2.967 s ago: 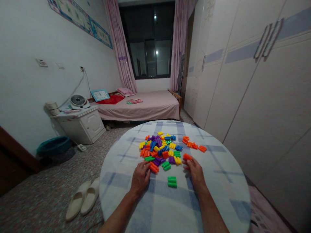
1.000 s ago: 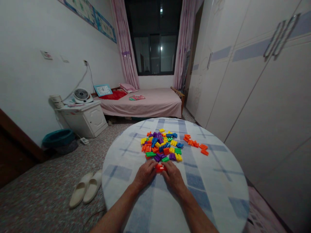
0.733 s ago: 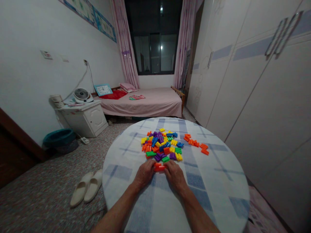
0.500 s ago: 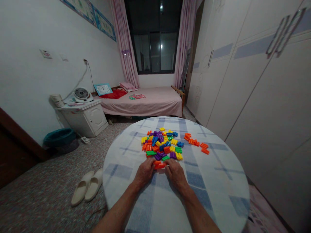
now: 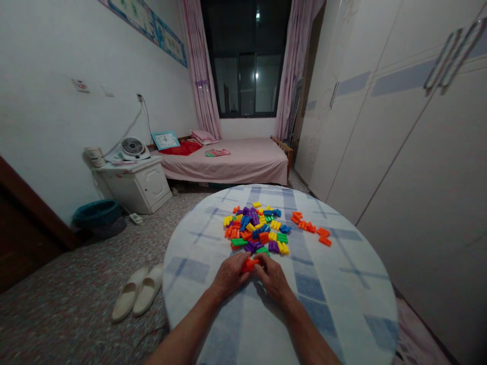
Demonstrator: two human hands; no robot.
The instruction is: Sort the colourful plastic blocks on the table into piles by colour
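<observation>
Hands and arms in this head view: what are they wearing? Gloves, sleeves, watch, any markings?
Left hand and right hand: both bare, no gloves. Left forearm and right forearm: no sleeves up to the bottom picture edge, no watch, bracelet or cable on either wrist. No clear markings. Small rings: can't tell.

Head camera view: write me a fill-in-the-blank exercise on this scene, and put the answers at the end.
1. Of the left hand and the right hand, ____ touch the orange block.
2. Right of the mixed pile, the separate row of blocks is all coloured ____.
3. The tablecloth is patterned in white and ____.
4. The pair of slippers rests on the ____.

Missing words: both; orange; blue; floor.
</observation>
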